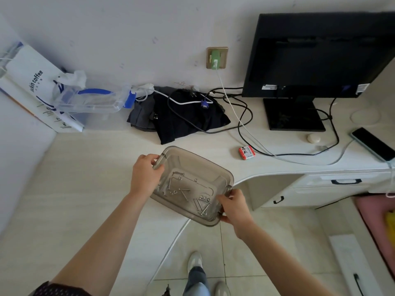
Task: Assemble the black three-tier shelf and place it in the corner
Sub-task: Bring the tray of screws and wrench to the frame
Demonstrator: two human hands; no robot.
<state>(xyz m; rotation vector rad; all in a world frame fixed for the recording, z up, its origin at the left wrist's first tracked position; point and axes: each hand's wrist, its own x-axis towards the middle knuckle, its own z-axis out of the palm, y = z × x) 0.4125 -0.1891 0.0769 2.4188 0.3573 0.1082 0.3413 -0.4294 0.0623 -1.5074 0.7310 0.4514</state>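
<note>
held a smoky grey tray between both hands, just below the middle of the view, half over the pale counter and half past its curved front edge. gripped the tray's 10 o'clock corner with the left hand, fingers curled over the rim. gripped its 4 o'clock corner with the right hand, fingers wrapped round the rim. could not tell whether the underside touched the counter. found loose screws and small nuts scattered on the tray's floor, thickest toward 5 o'clock. from the tray, saw folded dark clothes at 12 o'clock with cables across them, a small red pack at 2 o'clock, and a black monitor farther out at 1 o'clock. noted a clear plastic box and a white coffee bag at 10 o'clock, against the wall.
</note>
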